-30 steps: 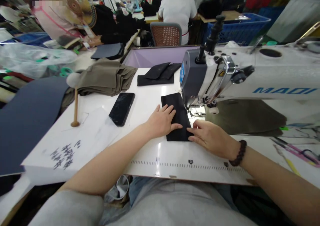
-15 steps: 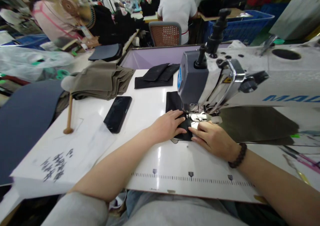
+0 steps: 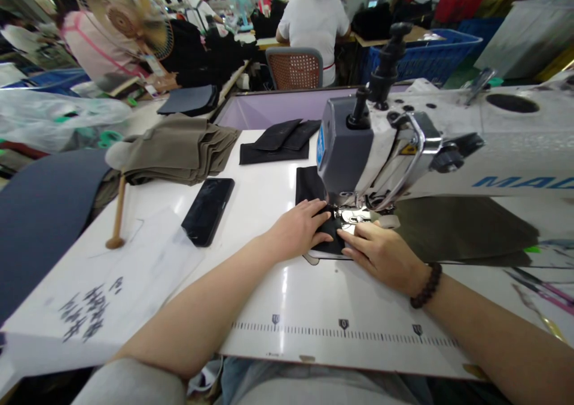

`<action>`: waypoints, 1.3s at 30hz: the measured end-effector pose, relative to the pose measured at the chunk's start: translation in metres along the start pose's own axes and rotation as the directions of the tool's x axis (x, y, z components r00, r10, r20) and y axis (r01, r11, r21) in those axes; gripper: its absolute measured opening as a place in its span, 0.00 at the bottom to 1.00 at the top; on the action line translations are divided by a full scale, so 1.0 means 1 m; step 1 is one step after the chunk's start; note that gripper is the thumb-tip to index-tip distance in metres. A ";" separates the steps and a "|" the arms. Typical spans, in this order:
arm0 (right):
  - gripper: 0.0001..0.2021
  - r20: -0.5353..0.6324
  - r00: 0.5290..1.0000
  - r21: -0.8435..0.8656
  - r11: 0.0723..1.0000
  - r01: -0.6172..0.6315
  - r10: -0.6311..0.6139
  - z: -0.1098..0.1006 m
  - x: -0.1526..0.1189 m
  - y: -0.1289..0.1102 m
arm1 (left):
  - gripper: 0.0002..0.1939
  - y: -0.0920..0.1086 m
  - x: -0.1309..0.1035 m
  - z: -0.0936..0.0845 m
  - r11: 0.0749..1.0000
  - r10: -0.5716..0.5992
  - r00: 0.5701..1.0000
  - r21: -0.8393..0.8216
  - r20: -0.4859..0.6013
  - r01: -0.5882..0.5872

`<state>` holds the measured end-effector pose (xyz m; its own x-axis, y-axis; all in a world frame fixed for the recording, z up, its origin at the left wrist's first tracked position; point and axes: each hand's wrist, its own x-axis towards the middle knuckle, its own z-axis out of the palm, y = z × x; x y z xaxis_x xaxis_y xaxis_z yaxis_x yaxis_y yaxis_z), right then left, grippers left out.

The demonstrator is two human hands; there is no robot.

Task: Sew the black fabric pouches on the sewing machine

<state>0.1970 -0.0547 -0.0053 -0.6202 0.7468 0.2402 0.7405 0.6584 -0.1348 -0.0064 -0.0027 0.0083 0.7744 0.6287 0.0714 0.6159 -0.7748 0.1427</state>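
Straight across the white counter (image 3: 264, 201), up to the sewing machine (image 3: 452, 130) looming over its right side. Beneath the machine, olive cloth (image 3: 466, 228); far over left, an olive stack (image 3: 170, 154), and nearer the middle, some black pieces (image 3: 273, 148). Now to the action: black cloth (image 3: 308, 183), lying flat beside the lit plate (image 3: 359, 215), partly hidden behind the machine. How far underneath, impossible to make out! Probably light, soft and foldable, with body enough to slide flat on that glossy top; likely to skew if pushed from one side only. Best held with broad pressure on the left, plus a light guiding touch along the right edge. And look: left hand (image 3: 298, 231) palm-down on it, fingers (image 3: 316, 206) slightly spread, thumb apart. Right hand (image 3: 381, 255) low at the right edge, index and thumb reaching to it, others curled; no way to see whether pinching.
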 end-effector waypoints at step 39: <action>0.17 -0.009 0.992 0.047 0.991 0.127 -0.127 -0.007 -0.003 -0.003 | 0.12 0.004 -0.010 0.001 0.969 0.229 0.972 -0.084 -0.052 -0.233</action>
<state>0.1988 -0.0597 0.0011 -0.7069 0.6561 0.2644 0.6426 0.7518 -0.1478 -0.0116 -0.0122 0.0074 0.8862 0.4371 0.1536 0.4043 -0.8915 0.2043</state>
